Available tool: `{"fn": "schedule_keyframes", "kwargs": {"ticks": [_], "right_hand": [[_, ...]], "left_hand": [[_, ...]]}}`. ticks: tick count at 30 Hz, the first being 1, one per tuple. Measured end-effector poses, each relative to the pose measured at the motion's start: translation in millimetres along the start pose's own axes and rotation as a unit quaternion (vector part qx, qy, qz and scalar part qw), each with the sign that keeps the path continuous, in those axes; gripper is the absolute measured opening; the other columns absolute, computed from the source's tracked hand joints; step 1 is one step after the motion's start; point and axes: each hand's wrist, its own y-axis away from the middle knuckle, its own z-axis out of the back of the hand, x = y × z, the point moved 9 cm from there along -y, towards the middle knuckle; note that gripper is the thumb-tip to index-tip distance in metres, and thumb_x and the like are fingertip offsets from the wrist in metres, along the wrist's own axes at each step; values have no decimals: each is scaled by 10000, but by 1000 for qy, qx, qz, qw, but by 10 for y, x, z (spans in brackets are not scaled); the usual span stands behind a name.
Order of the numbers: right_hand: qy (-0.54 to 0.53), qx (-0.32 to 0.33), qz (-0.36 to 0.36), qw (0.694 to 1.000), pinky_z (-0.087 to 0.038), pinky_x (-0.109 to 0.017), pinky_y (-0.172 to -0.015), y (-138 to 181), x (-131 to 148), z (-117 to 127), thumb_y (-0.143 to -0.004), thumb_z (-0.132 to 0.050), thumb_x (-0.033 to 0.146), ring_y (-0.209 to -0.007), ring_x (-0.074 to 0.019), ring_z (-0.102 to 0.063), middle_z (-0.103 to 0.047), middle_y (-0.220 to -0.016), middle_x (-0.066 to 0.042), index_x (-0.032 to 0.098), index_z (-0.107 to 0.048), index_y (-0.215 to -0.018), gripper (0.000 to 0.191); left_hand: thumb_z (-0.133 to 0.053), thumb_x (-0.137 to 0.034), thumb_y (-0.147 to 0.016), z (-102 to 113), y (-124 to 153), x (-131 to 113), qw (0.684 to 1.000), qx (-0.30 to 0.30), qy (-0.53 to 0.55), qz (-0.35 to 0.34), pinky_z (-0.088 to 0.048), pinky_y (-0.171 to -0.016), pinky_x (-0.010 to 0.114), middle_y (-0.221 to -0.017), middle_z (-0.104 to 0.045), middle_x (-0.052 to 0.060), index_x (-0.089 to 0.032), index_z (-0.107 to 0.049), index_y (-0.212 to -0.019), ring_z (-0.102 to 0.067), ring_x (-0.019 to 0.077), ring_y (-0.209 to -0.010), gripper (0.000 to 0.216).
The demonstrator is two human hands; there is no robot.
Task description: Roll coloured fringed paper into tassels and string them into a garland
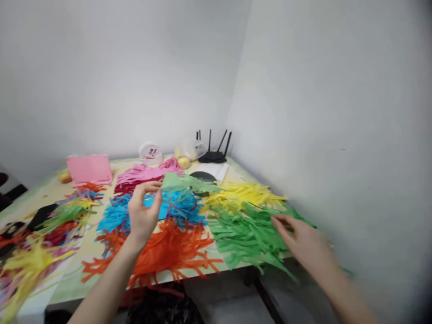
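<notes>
My left hand (144, 211) is raised above the table, thumb and fingers pinching one end of a light green fringed tissue paper (182, 181). That sheet stretches rightward over a pile of blue fringed paper (189, 204). At the right, my right hand (299, 234) has its fingertips closed at the edge of the dark green fringed paper (249, 231); they appear to pinch its strips. Orange fringed paper (168, 249) lies at the table's front, between my forearms. Behind the green pile is yellow fringed paper (248, 194).
Pink paper strips (141, 173), a pink box-like object (89, 169), a white round-topped container (150, 154) and a black router (212, 156) stand towards the back. A dark round object (203, 176) sits mid-table. Multicoloured fringes (32, 256) cover the left. Walls border the back and right.
</notes>
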Motion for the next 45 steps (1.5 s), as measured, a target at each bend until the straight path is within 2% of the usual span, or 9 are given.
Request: {"fn": "schedule_keyframes", "kwargs": {"ticks": [2, 5, 9, 13, 20, 27, 38, 42, 45], "right_hand": [[-94, -114, 185, 972, -438, -471, -974, 236, 1029, 261, -871, -547, 321, -1089, -305, -600, -654, -1169, -123, 230, -577, -1188, 331], [-145, -103, 407, 896, -351, -501, -1072, 603, 2356, 190, -871, -593, 247, -1319, -305, -400, -517, -1370, -118, 233, -434, -1356, 511], [-105, -10, 488, 866, -372, -530, -1018, 626, 3108, -301, -839, -547, 86, -1063, -285, -560, -665, -1058, -108, 190, -606, -1094, 282], [-138, 104, 476, 862, -475, -362, -745, 482, 3221, -573, -858, -571, 130, -802, -222, -581, -646, -808, -70, 182, -623, -855, 74], [-229, 280, 352, 863, -408, -236, -609, 196, 3145, -676, -865, -611, 308, -666, -147, -551, -633, -762, 2, 199, -600, -844, 111], [-397, 289, 220, 843, -426, -248, -666, 5, 2928, -825, -865, -585, 362, -753, -160, -537, -586, -815, -13, 185, -582, -876, 178], [-509, 276, 181, 795, -373, -214, -556, -3, 2812, -814, -780, -607, 204, -636, -123, -477, -546, -734, 4, 196, -610, -763, 19], [-538, 315, 207, 754, -345, -210, -500, 23, 2840, -795, -760, -562, 158, -556, -106, -427, -500, -650, 12, 182, -533, -632, 133], [-520, 312, 253, 754, -342, -210, -514, 28, 2898, -703, -752, -523, 122, -560, -104, -422, -484, -631, 20, 182, -502, -610, 156]], "left_hand": [[-599, -134, -828, 113, 216, -126, 997, 34, -53, -50, -484, -828, 326, -941, -686, 44, -192, -570, -824, -635, 179, -905, 65], [-581, -68, -819, 236, 544, -289, 982, 98, -103, -122, -476, -845, 351, -955, -697, 41, -210, -553, -862, -619, 186, -917, 150], [-559, -32, -817, 512, 776, -234, 975, 137, -118, -127, -464, -907, 374, -996, -694, 49, -223, -541, -929, -606, 192, -967, 222], [-520, -138, -875, 641, 725, 166, 976, 192, -105, 18, -480, -876, 347, -1067, -680, 83, -215, -570, -1075, -621, 206, -989, 220], [-491, -329, -898, 500, 639, 682, 934, 281, 22, 218, -451, -585, 224, -720, -610, 9, -178, -620, -788, -549, 143, -670, 227], [-608, -326, -816, 428, 602, 805, 891, 276, 187, 307, -493, -626, 236, -836, -653, 23, -198, -640, -920, -601, 162, -729, 168], [-512, -130, -740, 423, 476, 755, 913, 267, 173, 256, -451, -585, 236, -788, -651, 20, -227, -676, -898, -576, 157, -673, 248], [-485, -127, -764, 464, 449, 674, 899, 330, 199, 210, -446, -665, 266, -760, -622, 47, -190, -693, -673, -570, 175, -739, 235], [-548, -206, -771, 492, 433, 631, 855, 412, 237, 209, -451, -724, 284, -945, -626, 83, -162, -714, -813, -582, 209, -859, 177]]}}
